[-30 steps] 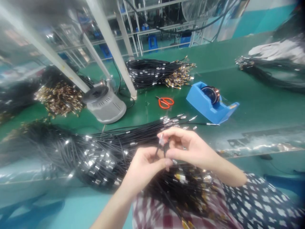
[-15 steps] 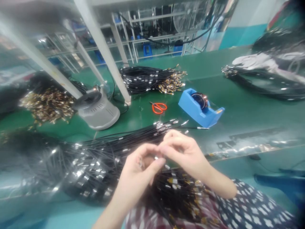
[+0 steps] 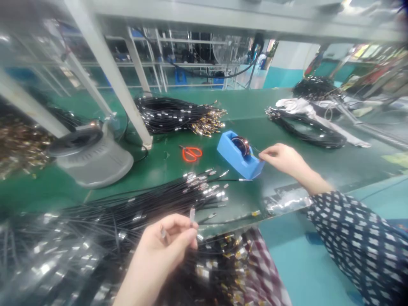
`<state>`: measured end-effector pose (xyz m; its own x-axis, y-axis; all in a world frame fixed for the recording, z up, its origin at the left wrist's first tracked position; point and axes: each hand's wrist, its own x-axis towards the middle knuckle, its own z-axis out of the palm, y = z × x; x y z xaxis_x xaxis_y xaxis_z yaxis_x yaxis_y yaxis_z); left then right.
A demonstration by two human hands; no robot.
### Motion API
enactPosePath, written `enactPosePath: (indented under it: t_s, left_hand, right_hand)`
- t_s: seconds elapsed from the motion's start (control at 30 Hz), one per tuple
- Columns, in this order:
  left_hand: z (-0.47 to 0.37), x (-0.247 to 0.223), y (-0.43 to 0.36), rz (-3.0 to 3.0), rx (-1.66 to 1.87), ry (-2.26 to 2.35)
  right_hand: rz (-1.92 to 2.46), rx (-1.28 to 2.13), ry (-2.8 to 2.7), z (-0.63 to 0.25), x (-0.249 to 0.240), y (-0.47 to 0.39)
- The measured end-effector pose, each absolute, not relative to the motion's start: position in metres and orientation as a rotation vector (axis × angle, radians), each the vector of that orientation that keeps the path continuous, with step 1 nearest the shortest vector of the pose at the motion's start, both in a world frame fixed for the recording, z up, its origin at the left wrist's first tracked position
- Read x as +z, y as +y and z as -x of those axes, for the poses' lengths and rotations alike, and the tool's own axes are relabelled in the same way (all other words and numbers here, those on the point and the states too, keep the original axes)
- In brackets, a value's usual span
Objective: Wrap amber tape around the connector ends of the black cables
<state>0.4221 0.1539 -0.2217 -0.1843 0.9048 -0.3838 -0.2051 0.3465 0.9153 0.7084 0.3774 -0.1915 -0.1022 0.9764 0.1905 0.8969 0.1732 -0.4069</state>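
My left hand (image 3: 165, 244) is closed in a pinch over the near cables, with the pale tip of a cable end (image 3: 192, 215) standing up between thumb and forefinger. Another small metallic piece shows by its curled fingers. My right hand (image 3: 283, 159) reaches to the front edge of a blue tape dispenser (image 3: 234, 153), thumb and forefinger pinched on the end of the clear tape. The tape roll (image 3: 241, 145) sits in the dispenser. Black cables (image 3: 153, 193) with silvery ends lie just beyond my left hand, and more with brass-coloured ends hang over my lap.
Orange-handled scissors (image 3: 191, 154) lie left of the dispenser. A grey rounded device (image 3: 92, 159) stands beside white frame posts (image 3: 110, 76). Behind lies a cable bundle (image 3: 172, 114) with gold tips; a coiled bundle (image 3: 302, 129) and white cloth (image 3: 295, 106) are at right.
My right hand has left my left hand and moved right to the tape dispenser. My left hand has shifted slightly left and down, still pinching the cable end. The view has turned right.
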Motion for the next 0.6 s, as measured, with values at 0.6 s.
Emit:
enactPosePath:
  t_s: [0.6]
  left_hand:
    - [-0.424, -0.218, 0.148, -0.749, 1.194, 1.429]
  right_hand:
    - [1.775, 0.914, -1.634, -0.713, -0.187, 0.371]
